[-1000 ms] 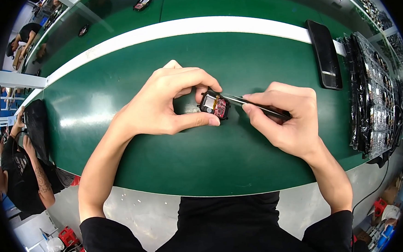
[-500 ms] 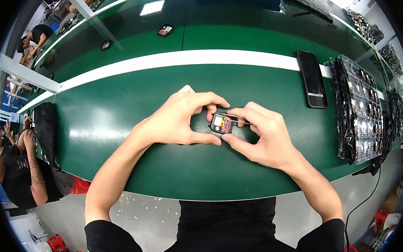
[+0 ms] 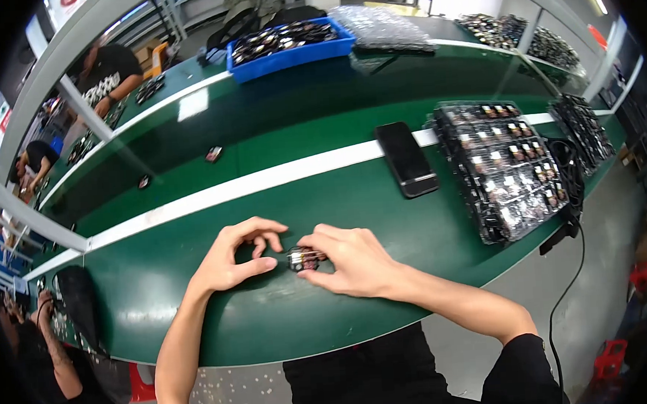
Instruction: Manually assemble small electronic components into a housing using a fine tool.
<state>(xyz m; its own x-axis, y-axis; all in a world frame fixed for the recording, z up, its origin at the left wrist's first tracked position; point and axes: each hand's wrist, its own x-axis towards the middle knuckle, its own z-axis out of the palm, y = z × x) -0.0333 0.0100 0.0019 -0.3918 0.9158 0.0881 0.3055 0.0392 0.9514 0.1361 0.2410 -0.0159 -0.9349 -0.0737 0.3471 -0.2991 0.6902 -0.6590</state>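
Note:
A small dark-framed electronic module [image 3: 302,259], squarish like an opened watch with its circuit board showing, is at the middle of the green workbench [image 3: 331,320]. My right hand [image 3: 353,259] grips it from the right, thumb at the near side and fingers at the far side. A thin metal piece shows by the right fingertips; its kind is unclear. On the left, my left hand [image 3: 241,255] curves open with thumb and fingers apart, just clear of the module and holding nothing.
A black phone [image 3: 407,160] lies right of centre, beside stacked clear trays [image 3: 499,169] of small modules. Beyond the white rail [image 3: 248,184] are two loose modules [image 3: 215,154] and a blue bin [image 3: 293,62] full of dark parts. A black bag [image 3: 78,306] is at left; people work nearby.
The view has swung up and to the right, bringing the blue bin and trays further in. My left hand has drawn off the module, leaving it in my right hand.

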